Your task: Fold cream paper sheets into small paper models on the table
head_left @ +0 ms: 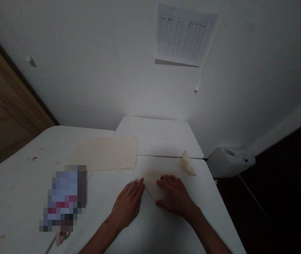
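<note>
A folded piece of thin beige paper (152,183) lies on the white table (145,233) in front of me. My right hand (173,194) rests on its right part, fingers spread and slightly bent, covering some of it. At the paper's left edge is my left hand (129,201), palm down, its fingers stretched out and fingertips touching or very near the edge. Farther left lies a flat stack of beige paper sheets (108,151). To the right, beyond my right hand, stands a small folded paper piece (187,164).
A blurred-out item (64,194) lies on the left of the table, a pinkish strap (62,236) below it. A printed chart (183,37) hangs on the wall. Beyond the table's right edge is a white plastic container (230,162). Wooden panelling (7,91) stands at far left.
</note>
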Available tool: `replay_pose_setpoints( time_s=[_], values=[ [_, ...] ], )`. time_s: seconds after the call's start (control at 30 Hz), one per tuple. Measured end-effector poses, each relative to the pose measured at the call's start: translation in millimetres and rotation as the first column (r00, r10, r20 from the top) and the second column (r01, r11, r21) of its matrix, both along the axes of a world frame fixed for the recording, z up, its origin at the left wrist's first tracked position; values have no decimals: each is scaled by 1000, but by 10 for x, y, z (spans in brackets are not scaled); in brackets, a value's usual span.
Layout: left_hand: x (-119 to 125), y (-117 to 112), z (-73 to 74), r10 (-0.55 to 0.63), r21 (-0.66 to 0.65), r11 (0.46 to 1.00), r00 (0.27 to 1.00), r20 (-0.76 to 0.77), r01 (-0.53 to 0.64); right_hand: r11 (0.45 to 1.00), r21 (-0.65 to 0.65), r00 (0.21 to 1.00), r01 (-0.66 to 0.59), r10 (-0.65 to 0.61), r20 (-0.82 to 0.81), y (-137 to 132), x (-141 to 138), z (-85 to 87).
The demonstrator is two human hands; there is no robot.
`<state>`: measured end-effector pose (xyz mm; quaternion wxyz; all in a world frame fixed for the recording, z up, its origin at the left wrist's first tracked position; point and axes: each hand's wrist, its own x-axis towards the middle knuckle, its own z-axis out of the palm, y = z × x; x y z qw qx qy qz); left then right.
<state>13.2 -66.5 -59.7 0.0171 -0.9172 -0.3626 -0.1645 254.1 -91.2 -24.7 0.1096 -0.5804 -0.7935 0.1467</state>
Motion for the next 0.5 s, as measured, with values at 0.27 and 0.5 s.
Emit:
replay_pose_setpoints(
  time_s=[0.27, 0.5],
  values=[
    [100, -21, 108, -351, -223, 909, 935, 50, 353, 999, 51, 999, -12, 14, -34, -12, 10, -1],
    [189, 9, 207, -348, -249, 903, 936, 55, 350, 999, 45, 999, 0, 2, -37, 0, 1, -19]
  ],
)
